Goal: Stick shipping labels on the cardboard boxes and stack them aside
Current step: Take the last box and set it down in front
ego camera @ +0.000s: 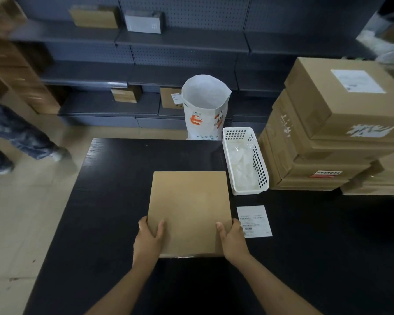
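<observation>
A plain brown cardboard box (189, 210) lies flat on the black table (105, 223), its top bare. My left hand (147, 241) grips its near left corner, thumb on top and fingers down the side. My right hand (231, 242) grips the near right corner the same way. A white shipping label (254, 220) lies flat on the table just right of the box, touching neither hand. At the right stands a stack of cardboard boxes (323, 142); the top one bears a white label (357, 80).
A white perforated basket (246, 160) holding white plastic sits between the box and the stack. A white sack (204, 105) stands open behind the table. Dark shelving with a few boxes runs along the back. A person's legs (21, 137) are on the floor at left.
</observation>
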